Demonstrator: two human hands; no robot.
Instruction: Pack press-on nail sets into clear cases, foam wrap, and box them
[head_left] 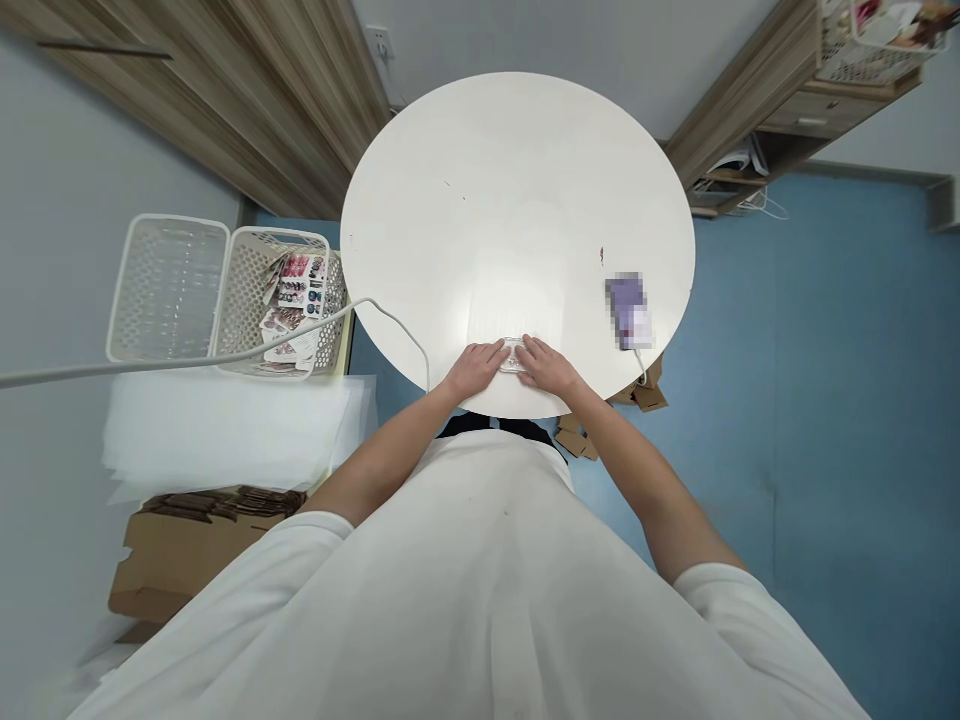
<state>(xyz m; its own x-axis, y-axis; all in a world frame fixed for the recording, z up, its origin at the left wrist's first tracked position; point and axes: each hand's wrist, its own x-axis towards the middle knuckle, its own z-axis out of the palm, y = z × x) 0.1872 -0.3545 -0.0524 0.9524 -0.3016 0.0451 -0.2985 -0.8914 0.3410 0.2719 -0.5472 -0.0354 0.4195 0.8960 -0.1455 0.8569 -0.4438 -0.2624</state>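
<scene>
small clear case (513, 356) near six o'clock on the round white table (517, 180); left hand (475, 370) touches its nine-o'clock end, right hand (548, 368) its three-o'clock end; whether the fingers pinch it cannot be told.

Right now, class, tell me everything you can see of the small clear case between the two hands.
The case looks like clear plastic, small and flat, showing shapes too tiny to identify. It appears to lie on the white table, near its closest edge. The left hand touches its left side, the right hand its right. Whether it is open is unclear.
</scene>
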